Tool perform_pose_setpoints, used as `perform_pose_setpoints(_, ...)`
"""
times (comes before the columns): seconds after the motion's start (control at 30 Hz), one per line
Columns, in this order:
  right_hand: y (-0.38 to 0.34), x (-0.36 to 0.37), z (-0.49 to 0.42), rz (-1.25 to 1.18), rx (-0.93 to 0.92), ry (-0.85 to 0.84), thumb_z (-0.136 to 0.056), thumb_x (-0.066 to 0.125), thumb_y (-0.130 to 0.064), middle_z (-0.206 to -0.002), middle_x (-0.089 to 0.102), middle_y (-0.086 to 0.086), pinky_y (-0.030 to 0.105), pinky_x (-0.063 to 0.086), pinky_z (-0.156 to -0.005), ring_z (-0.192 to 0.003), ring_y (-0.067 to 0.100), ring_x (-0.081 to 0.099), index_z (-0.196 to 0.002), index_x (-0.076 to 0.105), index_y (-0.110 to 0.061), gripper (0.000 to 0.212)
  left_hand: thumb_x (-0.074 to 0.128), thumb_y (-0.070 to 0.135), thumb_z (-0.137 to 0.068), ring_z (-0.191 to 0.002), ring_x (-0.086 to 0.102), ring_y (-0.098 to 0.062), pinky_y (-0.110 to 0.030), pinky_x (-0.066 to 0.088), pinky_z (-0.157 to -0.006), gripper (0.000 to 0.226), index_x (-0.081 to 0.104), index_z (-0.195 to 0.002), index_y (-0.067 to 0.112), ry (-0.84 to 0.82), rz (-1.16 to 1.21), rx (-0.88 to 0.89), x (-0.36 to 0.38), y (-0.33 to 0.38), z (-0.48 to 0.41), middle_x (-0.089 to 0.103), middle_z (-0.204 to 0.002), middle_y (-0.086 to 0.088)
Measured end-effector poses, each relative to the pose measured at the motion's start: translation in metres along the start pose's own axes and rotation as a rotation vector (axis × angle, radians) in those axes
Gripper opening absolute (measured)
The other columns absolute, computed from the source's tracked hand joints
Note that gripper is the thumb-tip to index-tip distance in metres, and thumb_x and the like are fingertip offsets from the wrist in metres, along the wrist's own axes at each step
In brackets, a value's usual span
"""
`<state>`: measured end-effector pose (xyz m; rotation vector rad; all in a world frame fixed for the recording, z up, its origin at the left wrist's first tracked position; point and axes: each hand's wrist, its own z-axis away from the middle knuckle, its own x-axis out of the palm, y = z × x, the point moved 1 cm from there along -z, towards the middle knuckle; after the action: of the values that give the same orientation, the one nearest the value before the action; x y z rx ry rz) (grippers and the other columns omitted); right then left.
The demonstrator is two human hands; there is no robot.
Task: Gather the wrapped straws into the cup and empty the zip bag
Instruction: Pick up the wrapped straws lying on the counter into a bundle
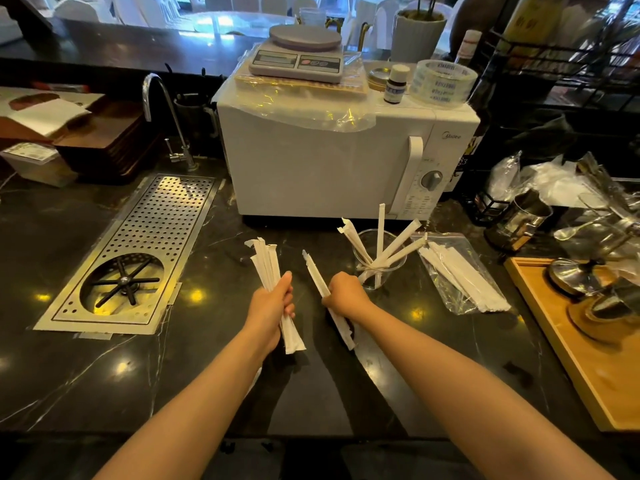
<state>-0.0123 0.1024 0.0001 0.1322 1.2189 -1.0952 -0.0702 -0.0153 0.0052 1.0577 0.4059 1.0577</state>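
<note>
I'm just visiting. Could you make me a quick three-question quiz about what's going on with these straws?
1. True or false: the zip bag is already empty.
2. Which hand holds a bundle of straws? A) left hand B) right hand
3. Fill in: the cup stands in front of the white ____.

Key
1. False; straws still lie in it.
2. A; the right hand holds a single straw.
3. Microwave.

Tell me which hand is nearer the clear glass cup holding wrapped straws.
Right. The right hand, gripping one wrapped straw, sits just left of the clear glass cup; the left hand, holding a bundle of straws, is farther left.
</note>
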Motion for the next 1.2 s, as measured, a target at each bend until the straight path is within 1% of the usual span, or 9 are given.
perform_pose_setpoints(0.1, 0.001, -0.013, 0.012, -0.136, -0.072, 0.011, -0.081, 0.061, -0.01, -0.062, 0.045, 0.01, 0.031, 0.037, -0.059, -0.064, 0.022, 0.047, -0.061, 0.054, -0.002, 0.023, 0.055, 0.025, -0.087, -0.043, 0.031, -0.008, -0.022, 0.031, -0.05, 0.024, 0.048, -0.069, 0.013, -0.022, -0.004, 0.026, 0.006, 0.0, 0.001, 0.032, -0.053, 0.0)
perform_pose_setpoints(0.2, 0.001, -0.029, 0.03, -0.333, -0.144, 0.024, -0.082, 0.06, -0.009, -0.063, 0.049, 0.008, 0.03, 0.041, -0.064, -0.068, 0.02, 0.049, -0.067, 0.06, -0.001, 0.017, 0.059, 0.025, -0.084, -0.044, 0.031, -0.009, -0.023, 0.031, -0.051, 0.017, 0.053, -0.077, 0.011, -0.07, -0.014, 0.062, 0.016, 0.003, 0.002, 0.033, -0.053, 0.0)
perform_pose_setpoints(0.37, 0.004, -0.043, 0.061, -0.621, -0.219, -0.029, -0.085, 0.058, -0.008, -0.091, 0.067, 0.019, 0.025, 0.051, -0.074, -0.082, 0.019, 0.062, -0.097, 0.065, 0.002, 0.018, 0.057, 0.023, -0.084, -0.057, 0.055, -0.013, -0.031, 0.049, -0.064, 0.013, 0.06, -0.081, 0.01, -0.204, 0.048, 0.108, 0.039, 0.007, 0.008, 0.055, -0.062, -0.005)
perform_pose_setpoints(0.47, 0.014, -0.045, 0.067, -0.619, -0.241, -0.056, -0.086, 0.059, -0.01, -0.104, 0.069, 0.019, 0.031, 0.054, -0.083, -0.092, 0.025, 0.067, -0.102, 0.065, 0.001, 0.021, 0.058, 0.015, -0.083, -0.073, 0.062, -0.019, -0.03, 0.058, -0.063, 0.002, 0.058, -0.085, 0.014, -0.233, 0.075, 0.107, 0.053, 0.01, 0.015, 0.059, -0.075, -0.007)
perform_pose_setpoints(0.57, 0.023, -0.048, 0.07, -0.611, -0.252, -0.069, -0.085, 0.059, -0.01, -0.107, 0.068, 0.02, 0.034, 0.052, -0.089, -0.099, 0.028, 0.067, -0.104, 0.065, 0.001, 0.023, 0.059, 0.009, -0.081, -0.068, 0.062, -0.015, -0.021, 0.055, -0.05, 0.005, 0.057, -0.085, 0.011, -0.252, 0.066, 0.115, 0.062, 0.009, 0.017, 0.058, -0.074, -0.007)
perform_pose_setpoints(0.87, 0.048, -0.057, 0.066, -0.483, -0.272, 0.021, -0.083, 0.062, -0.009, -0.099, 0.069, 0.021, 0.034, 0.052, -0.085, -0.088, 0.022, 0.065, -0.095, 0.066, 0.003, 0.018, 0.054, 0.01, -0.085, -0.069, 0.065, -0.012, -0.022, 0.055, -0.056, 0.007, 0.057, -0.091, 0.009, -0.361, -0.036, 0.169, 0.086, 0.004, 0.023, 0.06, -0.077, -0.006)
perform_pose_setpoints(1.0, 0.06, -0.07, 0.066, -0.349, -0.279, 0.014, -0.082, 0.064, -0.014, -0.083, 0.067, 0.009, 0.028, 0.052, -0.075, -0.074, 0.014, 0.061, -0.077, 0.063, -0.012, 0.006, 0.051, 0.011, -0.087, -0.069, 0.067, -0.008, -0.024, 0.053, -0.065, 0.013, 0.059, -0.079, 0.016, -0.435, -0.126, 0.214, 0.094, 0.006, 0.028, 0.063, -0.074, -0.001)
perform_pose_setpoints(1.07, 0.065, -0.084, 0.068, -0.307, -0.265, 0.055, -0.08, 0.066, -0.017, -0.073, 0.057, -0.003, 0.02, 0.047, -0.065, -0.066, 0.007, 0.053, -0.068, 0.051, -0.021, 0.019, 0.05, 0.012, -0.088, -0.072, 0.065, -0.009, -0.028, 0.05, -0.073, 0.018, 0.06, -0.072, 0.015, -0.458, -0.191, 0.242, 0.095, 0.007, 0.03, 0.061, -0.074, 0.0)
perform_pose_setpoints(1.2, 0.07, -0.111, 0.076, -0.49, -0.297, 0.09, -0.073, 0.074, -0.022, -0.087, 0.054, -0.002, 0.017, 0.046, -0.065, -0.076, 0.009, 0.052, -0.089, 0.048, -0.019, 0.03, 0.054, 0.015, -0.086, -0.094, 0.058, -0.023, -0.044, 0.046, -0.093, 0.017, 0.061, -0.071, 0.015, -0.493, -0.348, 0.291, 0.101, 0.006, 0.033, 0.059, -0.082, -0.005)
